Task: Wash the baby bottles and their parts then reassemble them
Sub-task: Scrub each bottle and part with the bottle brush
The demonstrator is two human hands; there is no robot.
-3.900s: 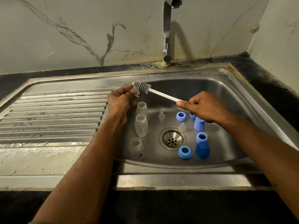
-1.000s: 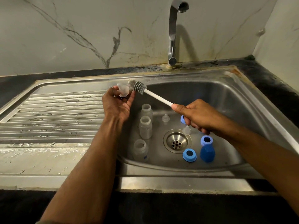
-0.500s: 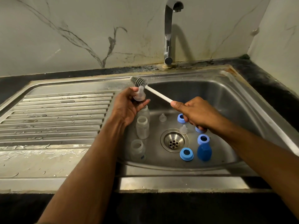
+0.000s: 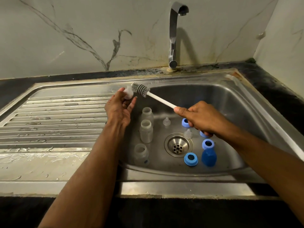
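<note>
Over the sink [image 4: 230, 99], left hand [image 4: 119, 109] pinching clear nipple [image 4: 128, 93], right hand [image 4: 202, 119] fisted round brush [image 4: 141, 89] handle

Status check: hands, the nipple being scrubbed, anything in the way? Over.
Left hand pinches clear nipple. Right hand grips brush, bristles at nipple. Bottles, rings, caps wait in sink. Nothing blocking.

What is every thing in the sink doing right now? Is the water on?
Tap: no water running.
Left hand: pinches a clear teat.
Right hand: grips the brush, bristles at the teat.
Three clear bottles: uncapped, in the basin.
Blue rings: loose, off the bottles.
Blue cap: standing alone.
Drain: unplugged.
</note>
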